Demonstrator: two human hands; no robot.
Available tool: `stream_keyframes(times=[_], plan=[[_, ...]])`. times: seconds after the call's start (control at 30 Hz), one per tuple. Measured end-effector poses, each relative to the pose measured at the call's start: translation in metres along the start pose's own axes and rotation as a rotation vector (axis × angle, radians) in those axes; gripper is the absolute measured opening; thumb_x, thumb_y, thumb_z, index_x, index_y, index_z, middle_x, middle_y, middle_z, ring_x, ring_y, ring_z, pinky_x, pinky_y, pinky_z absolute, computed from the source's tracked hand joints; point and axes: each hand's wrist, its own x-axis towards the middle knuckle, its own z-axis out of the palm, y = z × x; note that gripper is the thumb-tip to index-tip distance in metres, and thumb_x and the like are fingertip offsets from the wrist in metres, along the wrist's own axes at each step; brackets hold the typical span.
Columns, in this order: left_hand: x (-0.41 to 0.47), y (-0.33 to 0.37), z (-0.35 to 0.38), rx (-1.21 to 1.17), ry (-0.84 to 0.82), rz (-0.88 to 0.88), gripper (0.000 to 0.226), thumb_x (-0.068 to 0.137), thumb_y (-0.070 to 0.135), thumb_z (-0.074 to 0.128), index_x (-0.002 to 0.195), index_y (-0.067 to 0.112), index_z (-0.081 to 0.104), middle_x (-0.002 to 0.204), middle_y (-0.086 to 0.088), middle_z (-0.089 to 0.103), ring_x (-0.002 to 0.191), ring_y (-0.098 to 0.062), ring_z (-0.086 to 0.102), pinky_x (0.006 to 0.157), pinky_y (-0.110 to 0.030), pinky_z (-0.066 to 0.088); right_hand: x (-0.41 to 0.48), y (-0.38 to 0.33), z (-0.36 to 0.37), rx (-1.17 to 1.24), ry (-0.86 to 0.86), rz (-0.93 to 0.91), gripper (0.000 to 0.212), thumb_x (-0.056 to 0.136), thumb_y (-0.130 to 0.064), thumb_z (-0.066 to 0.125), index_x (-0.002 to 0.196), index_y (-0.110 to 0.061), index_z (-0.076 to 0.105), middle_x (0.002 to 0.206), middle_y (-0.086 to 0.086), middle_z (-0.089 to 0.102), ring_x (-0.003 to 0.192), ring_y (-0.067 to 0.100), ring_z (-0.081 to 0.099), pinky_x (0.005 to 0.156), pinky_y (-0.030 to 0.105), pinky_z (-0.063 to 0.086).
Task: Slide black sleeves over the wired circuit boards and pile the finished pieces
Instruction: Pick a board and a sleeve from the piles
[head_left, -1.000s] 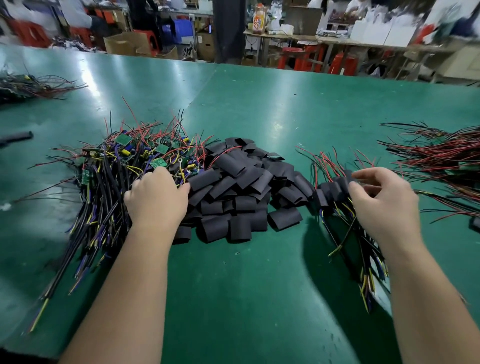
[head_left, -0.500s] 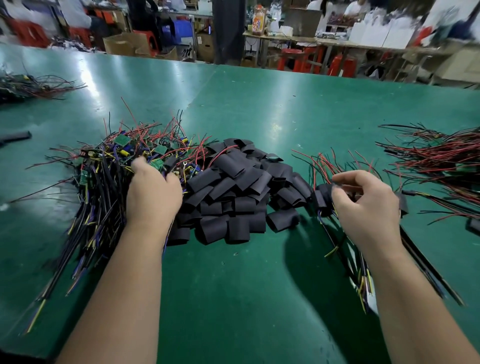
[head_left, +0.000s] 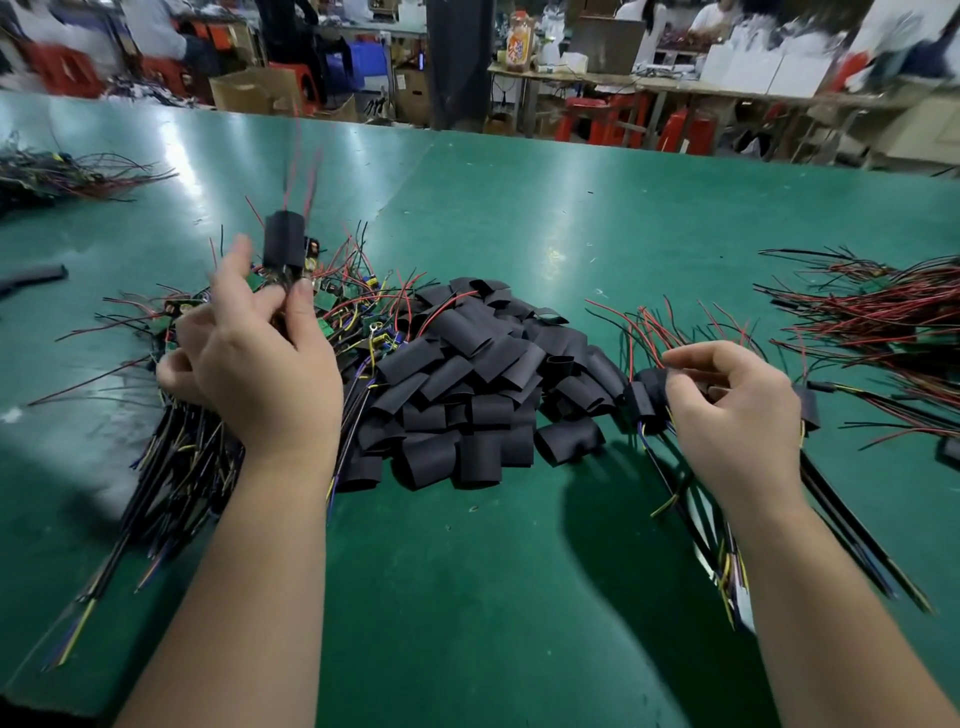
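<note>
A sleeved board (head_left: 283, 241) is held up above the left part of the desk (head_left: 519, 234). Its black sleeve stands roughly upright and its thin red wires run up and away from it, blurred. It sits at the tips of the left hand (head_left: 249, 374), whose fingers (head_left: 301, 312) pinch it just under the sleeve's lower edge, the thumb on the left side and the forefinger on the right. The blur hides exactly what they press on there. The left hand is raised with its back towards the camera and the forearm comes in from the near edge. Below and beyond it lies the pile of bare wired boards (head_left: 353, 312), green boards at the far end and dark cables fanning out towards the near left. Just right of that pile, in the middle of the desk, is the heap of black sleeves (head_left: 483, 384), short flattened tubes lying over one another. Right of the heap, the right hand (head_left: 737, 415) hangs low over the desk, palm down, its fingers (head_left: 696, 358) curled round a bundle of sleeved pieces (head_left: 647, 400). The sleeves stick out on the hand's left, red wires spread away on the far side, and dark cables trail back under the wrist. Farther right lies a tangle of red and black wires (head_left: 883, 322). At the far left are another wire bundle (head_left: 62, 176) and a loose black strip (head_left: 31, 275).
</note>
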Motion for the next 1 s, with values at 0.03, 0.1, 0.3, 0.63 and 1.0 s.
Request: stream_keyframes(times=[0.03, 0.1, 0.3, 0.63, 1.0], plan=[[-0.001, 0.0, 0.0, -0.059, -0.003, 0.022, 0.05, 0.091, 0.037, 0.056, 0.137, 0.017, 0.048, 0.103, 0.002, 0.073, 0.109, -0.023, 0.055, 0.097, -0.041, 0.03, 0.0, 0.0, 0.0, 0.002, -0.006, 0.006, 0.018, 0.083, -0.006, 0.059, 0.085, -0.021, 0.069, 0.077, -0.015, 0.065, 0.075, 0.013, 0.063, 0.073, 0.03, 0.051], [0.0, -0.004, 0.003, -0.195, -0.068, 0.032, 0.053, 0.091, 0.024, 0.059, 0.14, 0.008, 0.045, 0.103, -0.006, 0.072, 0.101, -0.024, 0.061, 0.095, -0.031, 0.038, 0.0, 0.001, 0.001, 0.002, -0.016, 0.014, 0.018, 0.083, -0.007, 0.059, 0.085, -0.02, 0.069, 0.078, -0.013, 0.066, 0.076, 0.014, 0.064, 0.075, 0.032, 0.052], [-0.004, 0.003, 0.009, -0.493, -0.237, 0.097, 0.038, 0.091, 0.02, 0.062, 0.128, 0.011, 0.059, 0.099, -0.005, 0.072, 0.067, -0.01, 0.068, 0.069, -0.03, 0.056, -0.001, -0.002, 0.001, 0.096, -0.043, 0.045, 0.019, 0.083, -0.005, 0.06, 0.081, -0.021, 0.07, 0.074, -0.009, 0.069, 0.068, 0.004, 0.063, 0.068, 0.025, 0.051], [-0.036, 0.028, 0.005, -0.723, -0.893, 0.251, 0.023, 0.087, 0.01, 0.062, 0.105, 0.025, 0.067, 0.087, 0.011, 0.074, 0.082, -0.006, 0.071, 0.079, -0.016, 0.05, -0.028, -0.034, 0.027, 1.106, -0.773, 0.555, 0.039, 0.071, -0.014, 0.065, 0.11, -0.011, 0.064, 0.098, 0.012, 0.072, 0.062, 0.017, 0.067, 0.057, 0.023, 0.054], [-0.042, 0.031, 0.006, -0.618, -1.075, 0.195, 0.009, 0.08, 0.037, 0.069, 0.084, 0.029, 0.069, 0.077, 0.011, 0.073, 0.068, 0.0, 0.066, 0.068, -0.02, 0.053, -0.035, -0.037, 0.037, 1.067, -0.684, 0.481, 0.026, 0.076, -0.019, 0.059, 0.099, -0.01, 0.069, 0.09, 0.008, 0.074, 0.076, 0.021, 0.072, 0.058, 0.022, 0.053]])
